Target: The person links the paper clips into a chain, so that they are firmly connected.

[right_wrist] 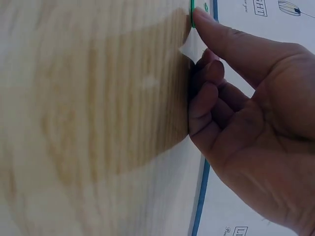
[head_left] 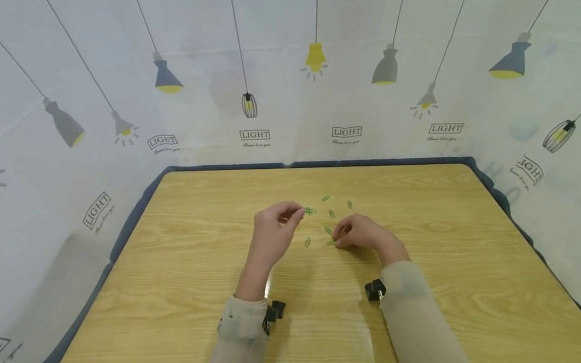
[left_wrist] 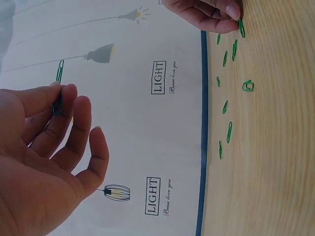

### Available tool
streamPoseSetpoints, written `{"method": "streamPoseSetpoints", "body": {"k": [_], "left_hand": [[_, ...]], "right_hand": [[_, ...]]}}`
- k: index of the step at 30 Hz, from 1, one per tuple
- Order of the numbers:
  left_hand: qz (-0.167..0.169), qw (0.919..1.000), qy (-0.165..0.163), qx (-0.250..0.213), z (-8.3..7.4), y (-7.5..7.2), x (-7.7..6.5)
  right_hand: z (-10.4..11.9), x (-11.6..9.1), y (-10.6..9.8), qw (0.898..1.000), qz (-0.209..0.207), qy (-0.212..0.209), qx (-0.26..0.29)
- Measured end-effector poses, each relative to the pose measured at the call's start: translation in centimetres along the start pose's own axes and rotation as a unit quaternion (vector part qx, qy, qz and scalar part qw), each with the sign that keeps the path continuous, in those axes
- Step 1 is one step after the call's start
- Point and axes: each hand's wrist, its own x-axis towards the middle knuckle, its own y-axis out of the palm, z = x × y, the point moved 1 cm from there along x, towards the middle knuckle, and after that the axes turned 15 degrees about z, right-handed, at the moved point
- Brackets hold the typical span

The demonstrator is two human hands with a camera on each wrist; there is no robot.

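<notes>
My left hand (head_left: 276, 234) is raised over the table and pinches a green paper clip (left_wrist: 59, 73) between thumb and fingertips. More green wire shows behind those fingers, partly hidden. My right hand (head_left: 363, 234) is low at the wooden table (head_left: 204, 262), thumb and forefinger closing on another green paper clip (head_left: 332, 243). In the right wrist view that hand's thumb (right_wrist: 216, 29) lies against the clip's edge, its other fingers curled. Nearest to it lies a loose paper clip (head_left: 328, 230), with another paper clip (head_left: 307, 242) to the left.
Several more green paper clips lie scattered beyond the hands, among them one paper clip (head_left: 332, 214), one farther paper clip (head_left: 325, 198) and one to the right (head_left: 349, 204). A pale backdrop (head_left: 290, 111) printed with lamps rises behind the table's dark blue edge (head_left: 386, 162).
</notes>
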Motion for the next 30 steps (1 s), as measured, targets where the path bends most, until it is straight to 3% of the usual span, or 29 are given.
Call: {"method": "streamPoseSetpoints", "body": {"k": [10, 13, 15, 19, 21, 26, 30], "left_hand": [[0.007, 0.9999, -0.005, -0.004, 0.2, -0.1, -0.2], [0.005, 1.0000, -0.004, 0.004, 0.2, -0.1, -0.1], [0.002, 1.0000, -0.002, 0.008, 0.3, -0.2, -0.1], [0.002, 0.9996, 0.011, 0.024, 0.3, 0.1, -0.1], [0.002, 0.9991, 0.020, 0.036, 0.3, 0.2, 0.0], [-0.004, 0.9957, 0.044, 0.081, 0.1, 0.5, 0.0], [-0.010, 0.9928, 0.057, 0.105, 0.0, 0.8, -0.1]], "right_hand": [[0.8, -0.2, 0.8, 1.000, 0.007, 0.020, -0.014], [1.5, -0.9, 0.6, 1.000, -0.004, 0.000, 0.009], [2.3, -1.6, 0.4, 0.998, -0.032, -0.032, 0.046], [4.4, -3.6, 0.1, 0.978, -0.118, -0.104, 0.134], [5.7, -4.6, 0.2, 0.967, -0.155, -0.132, 0.152], [8.1, -5.9, 1.0, 0.949, -0.211, -0.195, 0.128], [8.9, -5.9, 1.6, 0.942, -0.237, -0.213, 0.106]]}}
